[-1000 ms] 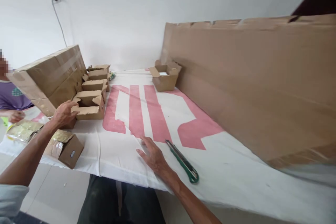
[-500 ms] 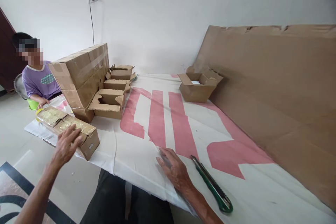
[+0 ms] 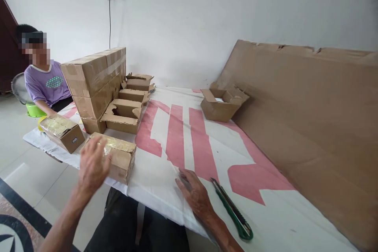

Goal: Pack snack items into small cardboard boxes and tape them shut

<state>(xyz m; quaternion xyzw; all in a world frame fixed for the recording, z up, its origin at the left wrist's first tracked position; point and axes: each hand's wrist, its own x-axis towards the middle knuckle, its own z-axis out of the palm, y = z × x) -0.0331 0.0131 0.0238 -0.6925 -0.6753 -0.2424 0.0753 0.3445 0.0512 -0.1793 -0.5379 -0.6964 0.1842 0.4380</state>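
My left hand point(image 3: 93, 163) is at the left end of a taped cardboard box point(image 3: 119, 153) near the table's front edge. Its fingers are extended and slightly blurred, overlapping the box; how firmly they touch cannot be made out. A second taped box point(image 3: 63, 132) lies to the left, apart from the first. My right hand point(image 3: 195, 193) rests palm down on the white and pink cloth point(image 3: 153, 181), fingers loosely stretched and nothing visible in them. Just right of it lies a green utility knife point(image 3: 233, 210) with its blade end pointing away from me.
Stacked sealed boxes point(image 3: 94, 82) stand at the left, beside several open cartons point(image 3: 122, 120). Another open carton point(image 3: 220, 106) with something white inside sits farther back. A large cardboard sheet point(image 3: 295, 118) leans against the wall. Across the table sits a person point(image 3: 49, 82).
One taped box has slid right, away from the other, and my left hand has moved right with it. My right hand stays about where it was on the cloth.
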